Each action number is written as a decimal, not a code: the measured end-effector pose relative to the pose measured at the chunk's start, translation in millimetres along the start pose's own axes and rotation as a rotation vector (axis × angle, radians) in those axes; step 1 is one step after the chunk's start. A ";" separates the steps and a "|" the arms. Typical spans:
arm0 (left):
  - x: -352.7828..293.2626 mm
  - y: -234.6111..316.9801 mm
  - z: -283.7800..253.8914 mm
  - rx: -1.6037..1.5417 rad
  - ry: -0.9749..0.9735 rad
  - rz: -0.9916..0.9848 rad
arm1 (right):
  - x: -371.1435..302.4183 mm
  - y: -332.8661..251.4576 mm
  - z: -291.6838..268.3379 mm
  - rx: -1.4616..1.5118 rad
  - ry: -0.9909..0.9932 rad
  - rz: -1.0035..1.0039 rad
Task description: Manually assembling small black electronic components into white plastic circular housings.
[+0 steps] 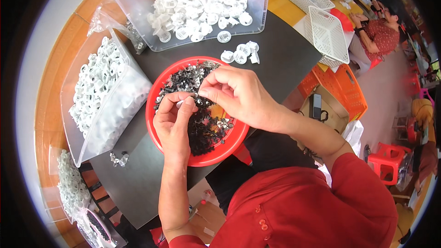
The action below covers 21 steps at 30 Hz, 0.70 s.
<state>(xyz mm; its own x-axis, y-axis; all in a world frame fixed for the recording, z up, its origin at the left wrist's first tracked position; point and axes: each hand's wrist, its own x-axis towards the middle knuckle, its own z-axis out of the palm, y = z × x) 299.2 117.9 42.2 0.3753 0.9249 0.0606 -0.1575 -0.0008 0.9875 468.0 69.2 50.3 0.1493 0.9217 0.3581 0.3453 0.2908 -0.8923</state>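
Observation:
Both my hands work close together over a red basin [235, 141]. In the basin lie many small black parts [200, 141] and shiny metal pieces [223, 124]. My left hand [173, 126] pinches a small white plastic part [179, 104] between thumb and fingertips. My right hand [245, 95] is closed at the fingertips, close beside the left fingers; whatever it pinches is too small to name. Left of the basin, a clear plastic bin [120, 121] holds many white plastic rings [98, 80]. Beyond it, a translucent tub [257, 20] holds round white pieces [197, 11].
Several round white pieces [241, 53] lie loose on the dark table [133, 188]. A few metal pieces [119, 159] sit near its left edge. White baskets [327, 36] and an orange crate [342, 89] stand at right. Another person [379, 36] sits farther off, near a red stool [387, 161].

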 end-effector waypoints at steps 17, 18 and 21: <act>1.6 4.3 -1.8 -0.230 -0.038 -0.177 | -2.7 9.7 17.3 -0.532 0.181 -0.526; 1.9 4.0 -2.0 -0.236 -0.050 -0.182 | -2.7 10.0 17.4 -0.532 0.181 -0.526; 1.3 3.0 -3.6 -0.232 -0.062 -0.186 | -1.9 9.7 17.2 -0.546 0.199 -0.550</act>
<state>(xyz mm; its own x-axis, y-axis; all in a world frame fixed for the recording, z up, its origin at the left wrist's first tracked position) 295.9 120.4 44.8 0.4715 0.8759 -0.1022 -0.2829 0.2600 0.9232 455.1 74.7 36.2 -0.0292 0.6044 0.7961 0.8148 0.4758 -0.3313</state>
